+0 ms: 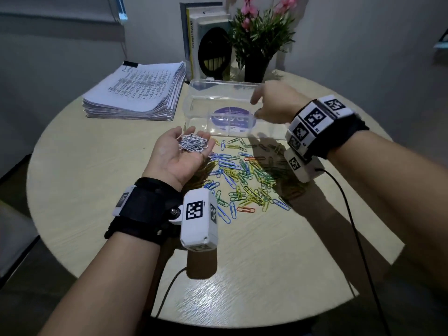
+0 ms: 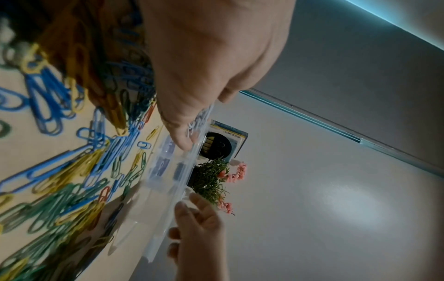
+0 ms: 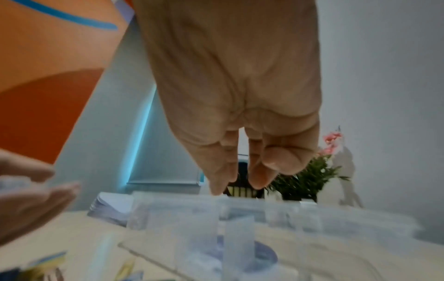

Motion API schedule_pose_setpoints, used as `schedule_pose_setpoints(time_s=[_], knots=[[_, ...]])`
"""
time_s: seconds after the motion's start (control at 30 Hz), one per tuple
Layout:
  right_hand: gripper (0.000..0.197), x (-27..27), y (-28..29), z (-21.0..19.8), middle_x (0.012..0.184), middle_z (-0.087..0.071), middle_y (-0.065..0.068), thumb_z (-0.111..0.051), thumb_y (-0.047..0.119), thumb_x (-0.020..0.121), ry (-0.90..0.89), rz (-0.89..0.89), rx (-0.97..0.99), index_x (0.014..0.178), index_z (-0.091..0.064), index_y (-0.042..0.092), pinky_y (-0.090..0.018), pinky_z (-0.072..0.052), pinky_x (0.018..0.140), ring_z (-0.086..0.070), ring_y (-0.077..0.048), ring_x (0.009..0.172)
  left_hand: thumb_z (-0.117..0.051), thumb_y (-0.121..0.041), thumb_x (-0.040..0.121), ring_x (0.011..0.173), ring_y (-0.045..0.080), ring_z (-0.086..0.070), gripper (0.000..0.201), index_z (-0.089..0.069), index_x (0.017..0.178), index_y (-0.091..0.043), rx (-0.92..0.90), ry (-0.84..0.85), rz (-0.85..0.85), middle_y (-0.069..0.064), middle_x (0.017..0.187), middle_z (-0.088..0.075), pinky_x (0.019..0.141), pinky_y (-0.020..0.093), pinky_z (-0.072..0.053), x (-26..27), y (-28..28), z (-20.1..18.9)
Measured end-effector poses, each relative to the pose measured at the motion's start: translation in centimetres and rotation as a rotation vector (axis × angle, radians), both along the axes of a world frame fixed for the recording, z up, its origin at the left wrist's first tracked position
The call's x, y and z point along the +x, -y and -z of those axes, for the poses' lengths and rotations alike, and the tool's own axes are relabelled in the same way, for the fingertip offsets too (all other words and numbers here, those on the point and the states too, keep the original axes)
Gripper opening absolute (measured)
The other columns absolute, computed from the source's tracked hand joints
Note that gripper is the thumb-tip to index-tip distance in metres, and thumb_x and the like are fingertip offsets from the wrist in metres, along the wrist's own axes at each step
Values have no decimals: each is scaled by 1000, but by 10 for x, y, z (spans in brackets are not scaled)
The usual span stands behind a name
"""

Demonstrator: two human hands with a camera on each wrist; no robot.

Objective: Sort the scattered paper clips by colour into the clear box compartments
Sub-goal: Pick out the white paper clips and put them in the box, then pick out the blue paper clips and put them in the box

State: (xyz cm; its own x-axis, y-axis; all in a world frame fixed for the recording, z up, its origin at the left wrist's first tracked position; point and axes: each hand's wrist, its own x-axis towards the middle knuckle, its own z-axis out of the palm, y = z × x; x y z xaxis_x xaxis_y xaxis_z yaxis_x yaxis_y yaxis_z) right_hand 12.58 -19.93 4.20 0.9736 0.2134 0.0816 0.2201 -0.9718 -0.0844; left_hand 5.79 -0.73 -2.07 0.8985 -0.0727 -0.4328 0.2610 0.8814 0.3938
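Note:
My left hand lies palm up above the table and carries a heap of white paper clips in its cupped palm, fingers relaxed. Coloured paper clips, blue, green, yellow and orange, lie scattered on the table just right of it. Behind them stands the clear compartment box with its lid up. My right hand hovers over the box's right half, fingers loosely spread, and I see nothing in it. In the right wrist view its fingertips hang just above the box's dividers.
A thick stack of printed paper lies at the back left of the round table. Books, a black smiley plaque and a potted plant stand behind the box. Cables trail from both wrists.

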Motion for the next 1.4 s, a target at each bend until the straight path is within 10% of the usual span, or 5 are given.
schedule_pose_setpoints(time_s=[0.53,0.67,0.97,1.17,1.4], knots=[[11,4,25,31,88,-67,-16,-60,8,84,-19,77,-146,90,-69,5,-29,-45,65,-60,-32,79,-32,-7,102,71,20,-49,13,-45,105,-6,317,78,-88,13,92,-45,51,24,-55,76,-10,-37],[11,2,26,28,89,-67,-16,-61,8,84,-25,80,-146,91,-69,5,-29,-43,64,-58,-31,77,-28,1,99,49,9,-42,32,-39,71,-13,679,108,-23,4,67,-37,40,16,-37,84,5,-32],[8,3,26,29,86,-67,-14,-63,9,83,-15,91,-136,86,-69,6,-28,-42,63,-61,-32,79,-57,-11,82,65,20,-52,9,-52,76,-15,1217,143,216,5,77,-53,71,31,-47,74,9,-43],[7,5,25,31,84,-66,-13,-64,10,82,4,108,-135,86,-69,7,-28,-43,62,-61,-32,78,-51,-23,96,80,15,-46,41,-45,130,0,1170,165,266,2,82,-44,109,41,-30,61,12,-51],[23,3,17,26,99,-64,-16,-64,12,85,-3,113,-103,107,-65,3,-33,-49,74,-61,-33,90,-52,-30,96,98,19,-46,16,-53,105,-17,1181,228,316,5,105,-49,100,35,-33,35,-4,-58]])
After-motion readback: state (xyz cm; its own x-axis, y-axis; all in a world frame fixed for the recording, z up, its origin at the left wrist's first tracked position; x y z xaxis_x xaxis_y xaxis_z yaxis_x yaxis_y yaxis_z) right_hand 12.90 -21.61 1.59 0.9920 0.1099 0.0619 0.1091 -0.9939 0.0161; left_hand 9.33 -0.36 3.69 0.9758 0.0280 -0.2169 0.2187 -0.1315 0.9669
